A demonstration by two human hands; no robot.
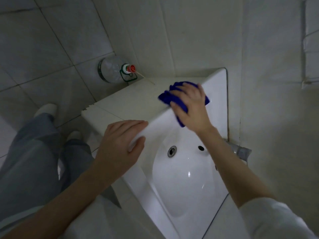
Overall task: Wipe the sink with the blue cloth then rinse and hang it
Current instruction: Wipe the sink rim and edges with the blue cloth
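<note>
A right hand [189, 107] presses down on a bunched, deep-blue cloth [165, 97], fingers spread across its top and thumb laid against its near edge; its fingertips are blurred. The cloth lies on the far-left corner of the rim of a white, glossy ceramic sink [216, 87], one fold hanging over the rim's inner slope. Nearer along the same rim, the left hand [120, 142] rests flat, fingers straight and together on top, thumb held apart on the basin side, holding nothing. Below, a round metal drain [172, 151] and a dark overflow hole [201, 148] sit in the basin. A pale tiled ledge [124, 100] adjoins the sink. Beyond it, a clear plastic bottle with a red cap [112, 69] stands on the grey tiled floor [43, 49].
</note>
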